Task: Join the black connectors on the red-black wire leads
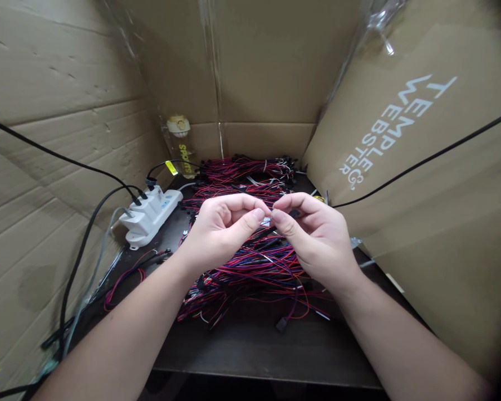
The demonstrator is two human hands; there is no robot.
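My left hand (229,225) and my right hand (313,231) meet fingertip to fingertip over a pile of wire harnesses (250,264). Thumb and forefinger of each are pinched together. What lies between the fingertips is too small and too covered to name. Just below them a small white piece shows among dark strands. The pile under my hands is made of red, black and blue wires. A dark connector (282,324) on a loose wire end lies at its front edge.
Cardboard walls (259,67) enclose the dark table (250,351) on three sides. A white power strip (150,217) with plugged-in cables stands at left, near a bottle (179,139). More bundled wires (242,170) lie at the back. A black cable (426,159) crosses at right.
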